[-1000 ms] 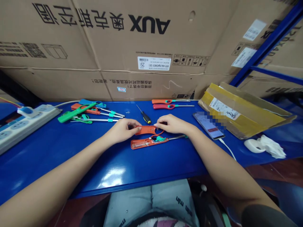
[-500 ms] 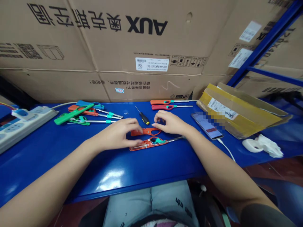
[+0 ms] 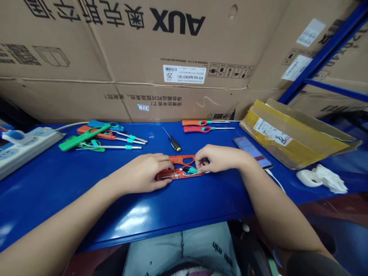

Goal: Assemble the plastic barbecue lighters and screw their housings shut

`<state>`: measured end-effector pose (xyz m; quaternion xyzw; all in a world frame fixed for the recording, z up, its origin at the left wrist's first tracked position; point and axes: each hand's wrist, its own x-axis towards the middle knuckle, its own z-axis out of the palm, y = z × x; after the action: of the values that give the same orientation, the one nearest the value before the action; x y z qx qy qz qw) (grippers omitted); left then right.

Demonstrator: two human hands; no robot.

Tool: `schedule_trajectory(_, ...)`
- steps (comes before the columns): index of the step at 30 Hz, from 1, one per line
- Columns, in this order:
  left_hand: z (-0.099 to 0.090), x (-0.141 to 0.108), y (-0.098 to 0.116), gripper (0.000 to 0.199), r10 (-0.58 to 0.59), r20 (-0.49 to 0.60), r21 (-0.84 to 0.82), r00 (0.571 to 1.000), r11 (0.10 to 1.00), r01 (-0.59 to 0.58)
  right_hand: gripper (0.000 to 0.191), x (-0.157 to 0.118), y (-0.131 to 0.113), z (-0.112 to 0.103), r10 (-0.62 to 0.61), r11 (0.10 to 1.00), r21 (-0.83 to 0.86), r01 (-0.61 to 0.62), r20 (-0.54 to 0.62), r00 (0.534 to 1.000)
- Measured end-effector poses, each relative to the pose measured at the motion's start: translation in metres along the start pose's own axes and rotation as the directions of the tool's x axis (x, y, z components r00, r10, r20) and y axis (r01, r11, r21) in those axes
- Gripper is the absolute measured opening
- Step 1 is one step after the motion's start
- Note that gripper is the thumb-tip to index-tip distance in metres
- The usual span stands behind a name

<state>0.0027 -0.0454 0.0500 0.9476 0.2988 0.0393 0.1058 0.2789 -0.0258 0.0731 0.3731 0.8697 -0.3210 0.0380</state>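
Note:
An opened orange gas lighter point(image 3: 181, 174) lies on the blue table, its clear fuel tank, wires and teal trigger point(image 3: 191, 170) exposed. My left hand point(image 3: 152, 172) grips the tank end, thumb at the near edge and fingers over the far edge. Closed in a pinch, my right hand point(image 3: 211, 161) is at the metal-tube end beside the trigger; its fingers partly hide that end. The loose orange shell half point(image 3: 182, 159) lies just behind, between both hands. A black and yellow screwdriver point(image 3: 174, 143) rests farther back.
Several lighters point(image 3: 94, 135) are piled at left near a power strip point(image 3: 25, 149). An orange lighter point(image 3: 195, 123) and a red lighter point(image 3: 197, 129) lie at the back. Small screws point(image 3: 151, 137), a phone point(image 3: 253, 152), a yellow-taped carton point(image 3: 290, 134) and white tissue point(image 3: 330, 178) are around.
My left hand has come down onto the tank end of the open lighter. My right hand has moved down and right, from the loose shell half to the tube end.

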Motion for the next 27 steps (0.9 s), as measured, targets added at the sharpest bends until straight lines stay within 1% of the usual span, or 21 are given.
schedule_trajectory(3,0.001,0.000,0.000,0.025,0.002,-0.012,-0.013,1.000,1.000,-0.003,0.010,-0.003,0.001,-0.003,-0.036,0.999,0.009,0.037,-0.068,0.997)
schedule_trajectory(6,0.001,0.000,0.000,0.024,-0.001,-0.016,-0.006,1.000,1.000,0.001,0.010,-0.005,0.006,-0.005,-0.038,0.999,-0.009,0.037,-0.125,0.991)
schedule_trajectory(10,0.001,0.001,0.001,0.024,0.006,-0.028,0.023,1.000,1.000,-0.005,0.013,-0.005,0.011,-0.007,-0.041,0.999,-0.034,0.037,-0.122,0.992)
schedule_trajectory(13,0.004,0.002,0.003,0.030,-0.010,-0.052,0.015,0.999,1.000,0.011,0.014,-0.005,0.010,-0.007,-0.063,0.998,-0.016,0.062,-0.112,0.992)
schedule_trajectory(16,0.011,0.005,0.004,0.038,-0.066,-0.112,-0.035,0.991,0.997,0.063,0.015,-0.004,0.006,-0.006,-0.115,0.993,-0.008,0.116,-0.157,0.981)
schedule_trajectory(20,0.022,0.010,0.005,0.036,-0.150,-0.216,-0.131,0.965,0.984,0.124,0.013,-0.003,0.002,-0.006,-0.163,0.986,-0.014,0.164,-0.223,0.961)
schedule_trajectory(23,0.028,0.012,0.004,0.031,-0.149,-0.232,-0.169,0.961,0.979,0.111,0.012,-0.003,0.003,-0.006,-0.144,0.989,-0.015,0.145,-0.203,0.968)
schedule_trajectory(27,0.032,0.012,0.002,0.025,-0.086,-0.247,-0.173,0.965,0.984,0.043,0.013,-0.003,0.003,-0.005,-0.121,0.992,0.024,0.125,-0.123,0.985)
